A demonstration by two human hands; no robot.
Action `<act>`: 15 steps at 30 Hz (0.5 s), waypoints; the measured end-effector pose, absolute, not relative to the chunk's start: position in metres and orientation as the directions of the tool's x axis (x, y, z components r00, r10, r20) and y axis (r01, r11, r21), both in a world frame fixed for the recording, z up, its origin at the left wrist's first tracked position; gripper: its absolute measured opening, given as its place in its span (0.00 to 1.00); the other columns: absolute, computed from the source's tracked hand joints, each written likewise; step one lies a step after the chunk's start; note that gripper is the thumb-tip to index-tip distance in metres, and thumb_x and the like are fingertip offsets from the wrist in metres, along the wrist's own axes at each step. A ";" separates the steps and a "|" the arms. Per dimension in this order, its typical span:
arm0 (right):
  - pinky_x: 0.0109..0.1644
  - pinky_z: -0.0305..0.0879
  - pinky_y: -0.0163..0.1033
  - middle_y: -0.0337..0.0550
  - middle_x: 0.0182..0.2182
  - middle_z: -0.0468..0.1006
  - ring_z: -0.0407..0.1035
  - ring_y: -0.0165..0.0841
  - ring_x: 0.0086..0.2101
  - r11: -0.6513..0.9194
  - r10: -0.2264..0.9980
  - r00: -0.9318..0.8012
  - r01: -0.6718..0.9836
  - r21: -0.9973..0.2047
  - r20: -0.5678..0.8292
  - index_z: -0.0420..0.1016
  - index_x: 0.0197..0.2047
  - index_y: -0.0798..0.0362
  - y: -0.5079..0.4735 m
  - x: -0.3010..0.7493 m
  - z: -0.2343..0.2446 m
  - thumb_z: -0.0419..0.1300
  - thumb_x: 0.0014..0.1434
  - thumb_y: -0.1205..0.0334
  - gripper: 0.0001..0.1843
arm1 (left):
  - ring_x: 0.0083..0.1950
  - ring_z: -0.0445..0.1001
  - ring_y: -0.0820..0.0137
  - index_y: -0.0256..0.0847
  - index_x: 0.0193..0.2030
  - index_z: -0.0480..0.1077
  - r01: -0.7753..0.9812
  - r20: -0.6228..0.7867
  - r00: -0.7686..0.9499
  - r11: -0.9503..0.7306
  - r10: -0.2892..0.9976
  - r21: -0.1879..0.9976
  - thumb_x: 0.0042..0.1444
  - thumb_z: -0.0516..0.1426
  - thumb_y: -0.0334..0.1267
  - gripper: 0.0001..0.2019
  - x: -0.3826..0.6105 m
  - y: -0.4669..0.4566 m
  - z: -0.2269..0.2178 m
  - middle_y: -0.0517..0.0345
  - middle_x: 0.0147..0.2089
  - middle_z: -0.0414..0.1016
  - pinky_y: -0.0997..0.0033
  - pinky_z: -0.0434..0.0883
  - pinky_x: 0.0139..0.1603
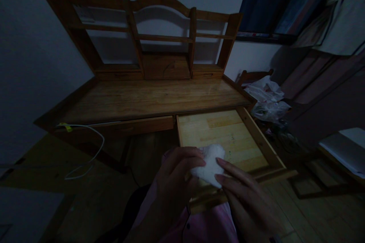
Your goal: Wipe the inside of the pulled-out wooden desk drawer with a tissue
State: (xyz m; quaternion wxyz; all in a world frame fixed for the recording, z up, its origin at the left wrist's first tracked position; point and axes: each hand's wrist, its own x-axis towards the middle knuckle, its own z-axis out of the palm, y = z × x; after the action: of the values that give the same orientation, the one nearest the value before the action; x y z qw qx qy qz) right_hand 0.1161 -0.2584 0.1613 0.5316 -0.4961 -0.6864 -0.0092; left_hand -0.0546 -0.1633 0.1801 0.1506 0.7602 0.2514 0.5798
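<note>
Between my two hands is a folded white wad (210,165), which looks like tissue or a soft cloth. My left hand (181,172) grips its left side with curled fingers. On the other side, the fingertips of my right hand (242,186) press against its right edge. Both hands are over the front of a pulled-out wooden drawer (211,129). The drawer's pale bottom shows several small dark greenish marks. My hands and the wad cover part of the drawer's front.
Behind the drawer stands a wooden desk (159,95) with a shelf hutch (165,38). A second drawer (142,126) is slightly out at left, near a white cable (99,136). Plastic bags (268,97) sit at right, beyond the desk. A low table (345,152) stands far right.
</note>
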 end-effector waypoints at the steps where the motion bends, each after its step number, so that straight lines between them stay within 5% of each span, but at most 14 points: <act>1: 0.49 0.84 0.40 0.42 0.63 0.78 0.79 0.38 0.55 0.502 0.674 0.075 0.683 -0.530 0.735 0.81 0.59 0.43 -0.259 0.116 0.160 0.62 0.66 0.76 0.24 | 0.47 0.82 0.71 0.42 0.43 0.76 0.185 0.825 0.198 -0.846 0.530 0.499 0.56 0.59 0.19 0.15 -0.055 -0.163 0.178 0.58 0.44 0.81 0.70 0.80 0.50; 10: 0.51 0.84 0.40 0.41 0.61 0.80 0.81 0.37 0.52 0.460 0.604 0.206 0.699 -0.548 0.770 0.83 0.55 0.43 -0.254 0.111 0.163 0.64 0.65 0.77 0.22 | 0.50 0.83 0.71 0.41 0.52 0.79 0.157 0.849 0.250 -0.885 0.466 0.439 0.65 0.62 0.27 0.11 -0.055 -0.164 0.175 0.53 0.50 0.83 0.74 0.81 0.48; 15: 0.49 0.84 0.37 0.40 0.61 0.79 0.80 0.35 0.53 0.501 0.521 0.158 0.739 -0.450 0.839 0.83 0.52 0.44 -0.250 0.116 0.160 0.66 0.65 0.74 0.18 | 0.51 0.84 0.69 0.45 0.55 0.79 0.183 0.858 0.252 -0.892 0.448 0.413 0.66 0.62 0.30 0.13 -0.059 -0.168 0.180 0.53 0.51 0.85 0.72 0.83 0.50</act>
State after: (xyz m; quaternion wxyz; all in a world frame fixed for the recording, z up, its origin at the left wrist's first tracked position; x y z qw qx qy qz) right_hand 0.1163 -0.2504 0.1604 0.5813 -0.4908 -0.6421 -0.0938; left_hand -0.0588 -0.1677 0.1801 0.1148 0.7828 0.2018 0.5774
